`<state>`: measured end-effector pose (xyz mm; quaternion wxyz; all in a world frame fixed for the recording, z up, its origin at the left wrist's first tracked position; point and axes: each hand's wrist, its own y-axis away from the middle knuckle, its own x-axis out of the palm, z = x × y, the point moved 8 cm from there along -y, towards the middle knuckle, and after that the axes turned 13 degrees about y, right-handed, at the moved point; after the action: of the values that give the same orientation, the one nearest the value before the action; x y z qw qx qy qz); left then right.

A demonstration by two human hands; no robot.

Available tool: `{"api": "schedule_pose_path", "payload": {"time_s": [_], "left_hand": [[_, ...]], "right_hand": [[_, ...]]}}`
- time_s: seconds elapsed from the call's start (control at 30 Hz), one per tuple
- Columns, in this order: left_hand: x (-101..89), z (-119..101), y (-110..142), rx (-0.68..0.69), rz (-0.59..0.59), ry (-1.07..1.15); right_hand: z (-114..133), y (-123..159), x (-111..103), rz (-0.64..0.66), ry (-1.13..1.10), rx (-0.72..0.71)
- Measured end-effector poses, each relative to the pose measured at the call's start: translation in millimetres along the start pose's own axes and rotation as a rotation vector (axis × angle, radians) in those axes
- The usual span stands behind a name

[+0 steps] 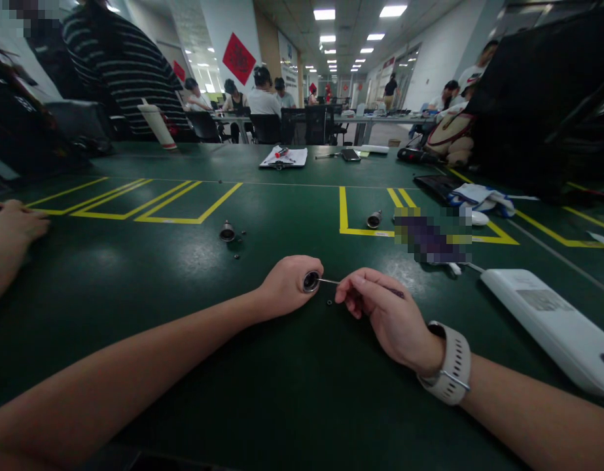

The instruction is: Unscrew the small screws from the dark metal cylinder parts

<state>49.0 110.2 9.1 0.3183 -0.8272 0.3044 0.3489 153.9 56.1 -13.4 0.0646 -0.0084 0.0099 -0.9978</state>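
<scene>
My left hand (288, 286) is closed around a small round metal part (311, 282). Its ringed, hollow opening faces right and toward me. In the fingers of my right hand (387, 307) is a thin tool with a metal shaft (328, 281), apparently a screwdriver. Its tip reaches the part's opening, and its dark end shows above the palm. On the table just below the shaft lies a small black ring (330, 303). Farther off, a similar metal part (227, 231) stands beside several tiny dark pieces (237, 256).
Another metal part (374, 219) sits inside yellow tape lines (343, 209). To the right lie a white power-bank-like device (542, 327), a pixelated dark item (429, 237) and a cloth (483, 198). A clipboard (283, 157) is farther back. Another person's hand (12, 242) rests at left.
</scene>
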Motion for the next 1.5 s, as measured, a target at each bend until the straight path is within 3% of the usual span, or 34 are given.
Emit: {"api": "schedule_pose_path", "payload": {"time_s": [0.2, 0.43, 0.67, 0.83, 0.97, 1.33, 1.5], "left_hand": [[3.9, -0.6, -1.0, -0.047, 0.044, -0.119], [0.5, -3.6, 1.3, 0.019, 0.018, -0.008], [-0.8, -2.6, 1.0, 0.032, -0.003, 0.069], [-0.2, 2.5, 0.3, -0.033, -0.012, -0.061], [3.7, -0.7, 0.4, -0.024, 0.035, -0.162], [-1.6, -4.7, 1.8, 0.056, 0.0, 0.088], [-0.6, -0.2, 1.0, 0.023, -0.005, 0.033]], "right_hand": [[4.1, 1.6, 2.8, 0.03, 0.218, -0.086], [0.8, -1.3, 1.1, 0.03, 0.034, 0.02], [0.6, -1.6, 3.4, 0.051, -0.021, 0.015], [4.8, 2.7, -1.1, -0.014, 0.159, -0.087], [5.9, 3.6, 3.6, 0.036, 0.269, -0.119], [1.2, -1.9, 3.2, 0.045, -0.014, 0.014], [2.8, 0.4, 1.6, 0.012, 0.051, -0.057]]}}
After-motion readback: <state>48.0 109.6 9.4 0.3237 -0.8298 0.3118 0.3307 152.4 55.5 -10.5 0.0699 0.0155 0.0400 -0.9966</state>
